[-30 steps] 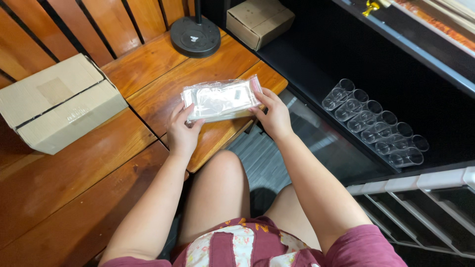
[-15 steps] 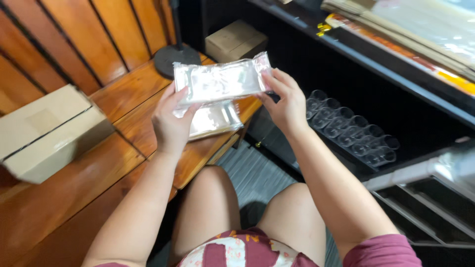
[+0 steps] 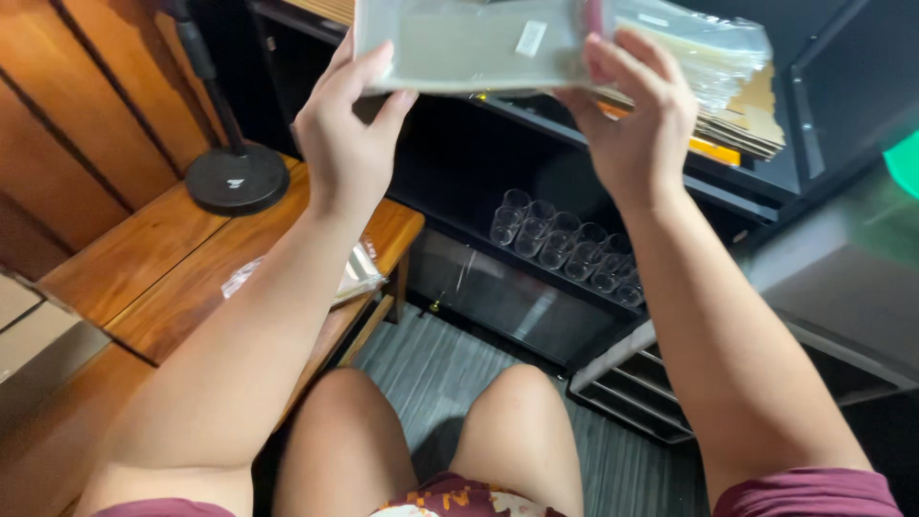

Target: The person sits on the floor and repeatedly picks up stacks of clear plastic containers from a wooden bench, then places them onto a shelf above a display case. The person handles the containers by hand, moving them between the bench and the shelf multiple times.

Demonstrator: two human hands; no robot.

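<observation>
A black round stand base [image 3: 235, 178] sat on the brown wooden bench [image 3: 144, 258], w/ another clear plastic packet [image 3: 356, 273] lying flat beside the arm. The left hand [image 3: 349, 144] and right hand [image 3: 637, 120] each pinched one end of a flat clear plastic packet [image 3: 469, 43], fingers curled shut on it, lifted high so it stayed level. Clear small cups [image 3: 565, 249] stood in rows on the black shelf [image 3: 517, 254], prob. kept tidy there.

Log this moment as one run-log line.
left hand + right hand: both grip flat clear packet | raised before dark shelf | another packet on wooden table
</observation>
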